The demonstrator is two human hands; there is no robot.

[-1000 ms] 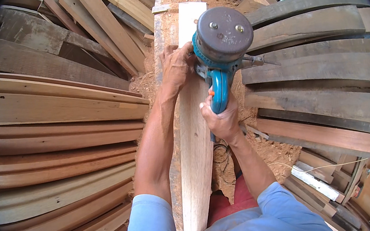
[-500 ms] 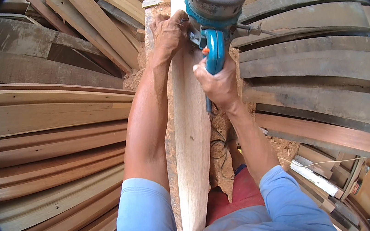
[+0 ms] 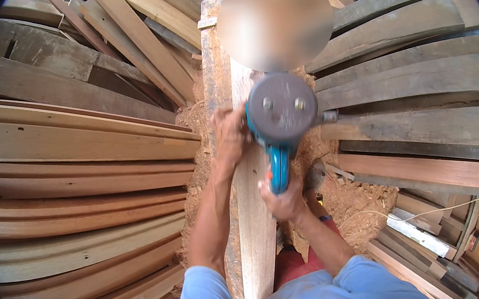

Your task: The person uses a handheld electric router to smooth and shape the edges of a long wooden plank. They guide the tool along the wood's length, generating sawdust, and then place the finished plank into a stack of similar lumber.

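A teal router (image 3: 283,108) with a round grey motor top stands on a long pale wooden board (image 3: 253,225). Its teal rear handle (image 3: 280,171) is wrapped by my right hand (image 3: 285,199). My left hand (image 3: 229,136) is closed against the router's left side, slightly smeared by motion, and the part under its fingers is hidden. A metal rod (image 3: 329,116) juts out from the router's right side. The cutting end underneath is out of sight. Under the board lies a narrow, worn bench (image 3: 215,87) dusted with wood shavings.
Long planks (image 3: 77,187) are stacked along the left. Greyish curved boards (image 3: 410,80) are piled on the right. Shavings cover the floor (image 3: 359,197), where a grey disc (image 3: 316,175) and a thin cord (image 3: 367,211) lie. A blurred oval hides the area beyond the bench's far end.
Both hands have drawn the router toward me along the board. My view has shifted a little, and more floor shows on the right.
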